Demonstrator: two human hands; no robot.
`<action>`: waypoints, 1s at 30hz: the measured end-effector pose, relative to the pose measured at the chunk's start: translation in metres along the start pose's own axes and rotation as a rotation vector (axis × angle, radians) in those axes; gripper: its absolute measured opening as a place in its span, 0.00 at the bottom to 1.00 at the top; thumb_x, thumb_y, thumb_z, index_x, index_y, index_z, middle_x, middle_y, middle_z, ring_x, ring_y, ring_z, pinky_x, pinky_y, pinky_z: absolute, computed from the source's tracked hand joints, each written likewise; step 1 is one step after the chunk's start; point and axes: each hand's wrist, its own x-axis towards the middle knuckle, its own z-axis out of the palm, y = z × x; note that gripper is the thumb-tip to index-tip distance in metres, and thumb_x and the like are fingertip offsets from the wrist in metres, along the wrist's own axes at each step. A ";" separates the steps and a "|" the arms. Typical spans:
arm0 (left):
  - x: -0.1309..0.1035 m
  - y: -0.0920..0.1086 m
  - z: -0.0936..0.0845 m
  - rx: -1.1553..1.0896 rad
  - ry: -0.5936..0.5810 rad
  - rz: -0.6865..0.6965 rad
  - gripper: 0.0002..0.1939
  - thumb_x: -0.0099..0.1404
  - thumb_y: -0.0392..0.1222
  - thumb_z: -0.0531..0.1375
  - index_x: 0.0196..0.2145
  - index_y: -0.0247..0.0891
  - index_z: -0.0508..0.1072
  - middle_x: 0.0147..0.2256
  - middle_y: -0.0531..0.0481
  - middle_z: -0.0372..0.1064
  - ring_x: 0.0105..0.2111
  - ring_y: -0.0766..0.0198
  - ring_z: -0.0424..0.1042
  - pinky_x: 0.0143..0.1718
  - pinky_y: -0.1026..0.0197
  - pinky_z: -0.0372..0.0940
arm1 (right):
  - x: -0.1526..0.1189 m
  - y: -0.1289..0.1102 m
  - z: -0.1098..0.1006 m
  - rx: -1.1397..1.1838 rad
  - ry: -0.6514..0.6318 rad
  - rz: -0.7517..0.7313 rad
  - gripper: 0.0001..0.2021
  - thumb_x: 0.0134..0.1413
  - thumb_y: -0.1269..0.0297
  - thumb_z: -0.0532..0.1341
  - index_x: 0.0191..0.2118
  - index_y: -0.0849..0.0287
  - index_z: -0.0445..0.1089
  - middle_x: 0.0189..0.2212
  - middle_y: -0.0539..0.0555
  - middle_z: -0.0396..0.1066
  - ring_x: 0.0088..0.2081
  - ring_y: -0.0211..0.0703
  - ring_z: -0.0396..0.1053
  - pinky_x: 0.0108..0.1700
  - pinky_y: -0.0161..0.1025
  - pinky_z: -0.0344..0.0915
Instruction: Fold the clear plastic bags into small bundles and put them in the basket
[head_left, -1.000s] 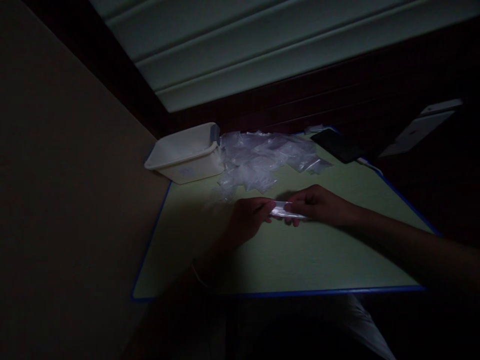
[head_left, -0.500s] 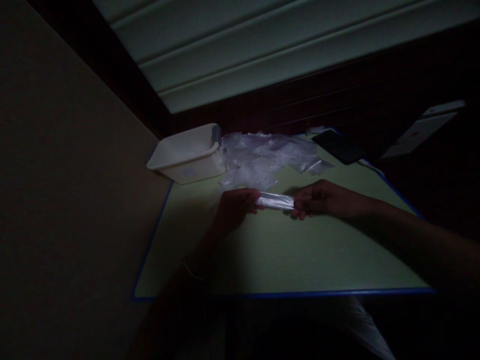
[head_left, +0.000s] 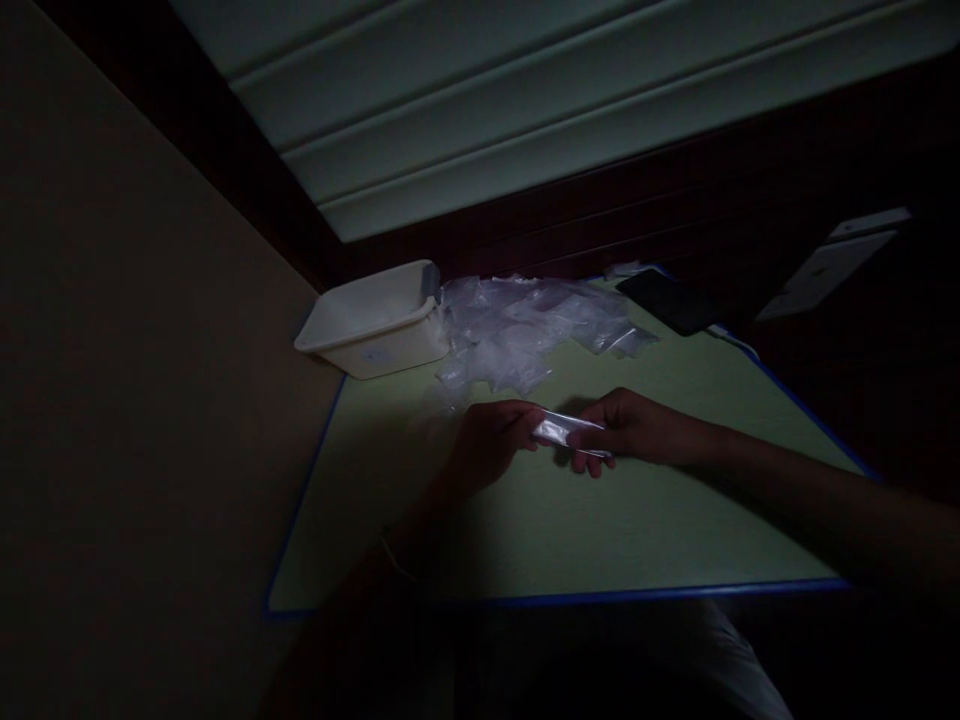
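A narrow, shiny strip of folded clear plastic (head_left: 555, 428) is stretched between my two hands above the table. My left hand (head_left: 495, 438) pinches its left end between thumb and fingers. On the other side, my right hand (head_left: 626, 428) grips the right part, its thumb lying across the plastic and its fingertips underneath. Just beyond my hands lies a spread pile of clear plastic bags (head_left: 525, 325). The light is dim, so fine detail of the strip cannot be made out.
A white plastic bin (head_left: 375, 320) stands at the table's back left, beside the bags. A dark flat device (head_left: 667, 300) and a white cable lie at the back right. The green table (head_left: 600, 540) has a blue edge, with a wall to its left.
Both hands have moved slightly right and nearer to me with the plastic. My right hand has slid inward along it, so a shorter length shows between my hands.
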 end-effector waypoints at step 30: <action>-0.002 -0.006 0.010 -0.380 -0.232 -0.236 0.12 0.56 0.45 0.64 0.30 0.31 0.78 0.25 0.45 0.76 0.24 0.65 0.75 0.26 0.64 0.70 | -0.001 -0.006 0.004 0.055 0.164 -0.090 0.16 0.54 0.54 0.62 0.40 0.63 0.73 0.35 0.56 0.75 0.35 0.40 0.70 0.39 0.40 0.66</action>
